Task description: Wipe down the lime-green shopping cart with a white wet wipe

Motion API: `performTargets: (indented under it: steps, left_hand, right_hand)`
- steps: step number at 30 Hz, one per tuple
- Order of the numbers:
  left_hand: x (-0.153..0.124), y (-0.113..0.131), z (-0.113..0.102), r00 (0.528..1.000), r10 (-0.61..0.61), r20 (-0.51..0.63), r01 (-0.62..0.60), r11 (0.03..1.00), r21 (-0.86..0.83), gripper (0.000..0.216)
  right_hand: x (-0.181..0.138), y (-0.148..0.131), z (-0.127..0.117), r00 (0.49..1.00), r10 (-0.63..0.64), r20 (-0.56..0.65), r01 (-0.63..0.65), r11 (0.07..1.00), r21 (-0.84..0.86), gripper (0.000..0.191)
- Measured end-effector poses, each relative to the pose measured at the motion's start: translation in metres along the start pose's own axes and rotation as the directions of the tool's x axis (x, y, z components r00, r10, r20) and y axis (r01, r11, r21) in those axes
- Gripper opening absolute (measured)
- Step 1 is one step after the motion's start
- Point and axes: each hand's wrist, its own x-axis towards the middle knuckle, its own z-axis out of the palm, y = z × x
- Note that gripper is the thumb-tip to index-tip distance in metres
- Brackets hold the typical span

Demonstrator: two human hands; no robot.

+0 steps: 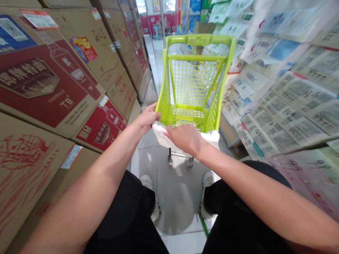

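A lime-green plastic shopping cart (194, 81) stands in a narrow shop aisle just in front of me, its mesh basket holding nothing that I can see. A white cloth (212, 135) lies over its near rim. My left hand (147, 118) is curled over the near left corner of the cart and the cloth's edge. My right hand (184, 137) lies palm down on the cloth at the middle of the near rim, its fingers bent over it. Below are my legs in black trousers and my pale shoes (150, 192).
Stacked cardboard cartons (53, 81) with red labels wall the left side of the aisle. Shelves of wrapped packs in white printed plastic (286, 88) line the right. The pale tiled floor (156, 53) runs ahead to a bright shop area. The cart's wheels (180, 161) are near my feet.
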Motion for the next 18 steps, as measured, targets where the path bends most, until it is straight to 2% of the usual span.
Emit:
performTargets:
  steps: [4, 8, 14, 18]
  left_hand:
    - [0.006, 0.006, -0.014, 0.998, -0.034, 0.043, 0.036, 0.999, -0.031, 0.089]
    - [0.007, 0.008, -0.017, 0.999, -0.048, 0.019, 0.048, 0.998, -0.027, 0.095]
    - [-0.003, -0.001, 0.000, 0.993, -0.016, -0.114, 0.005, 0.995, -0.098, 0.106]
    - [-0.013, -0.007, 0.012, 0.993, 0.002, -0.121, -0.016, 0.993, -0.119, 0.109]
  right_hand:
    - [-0.008, 0.006, -0.002, 0.999, 0.023, 0.034, -0.022, 1.000, -0.022, 0.048]
    - [-0.014, 0.006, -0.003, 0.998, 0.049, 0.041, -0.048, 0.998, -0.038, 0.048]
    - [-0.008, -0.008, -0.004, 0.998, 0.039, 0.051, -0.037, 0.999, -0.040, 0.049]
    - [0.001, -0.019, -0.007, 0.999, 0.012, 0.029, -0.012, 1.000, 0.001, 0.048]
